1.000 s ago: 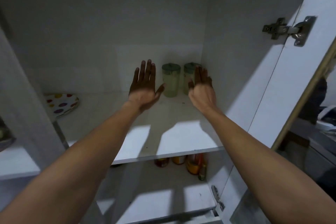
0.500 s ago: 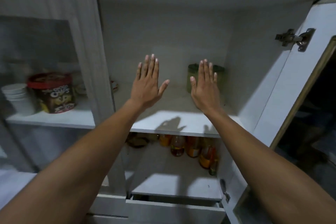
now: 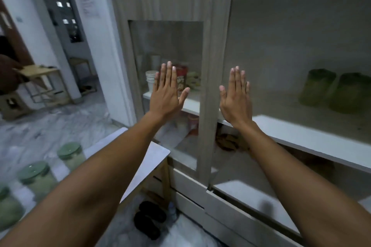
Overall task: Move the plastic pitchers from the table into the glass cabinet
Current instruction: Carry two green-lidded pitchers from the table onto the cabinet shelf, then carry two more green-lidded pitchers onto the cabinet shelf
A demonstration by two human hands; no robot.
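Observation:
Two green plastic pitchers (image 3: 319, 87) (image 3: 350, 94) stand side by side at the back right of the open cabinet's white shelf (image 3: 297, 132). Three more green-lidded pitchers (image 3: 71, 155) (image 3: 37, 178) (image 3: 8, 206) stand on the white table (image 3: 144, 158) at the lower left. My left hand (image 3: 167, 94) is raised flat with fingers spread, in front of the glass door (image 3: 168, 62). My right hand (image 3: 236, 97) is raised the same way beside the door's frame. Both hands hold nothing.
Behind the glass are stacked white cups (image 3: 150, 80), a red snack tub (image 3: 181, 78) and a bunch of bananas (image 3: 193, 81). Black slippers (image 3: 149, 219) lie on the floor under the table. A wooden table (image 3: 38, 74) stands far left. Drawers (image 3: 236, 212) run below the shelf.
The view has swung left and pulled back from the open cabinet. The two pitchers now sit far right, and the table with pitchers has come into view. Both hands stay flat and empty.

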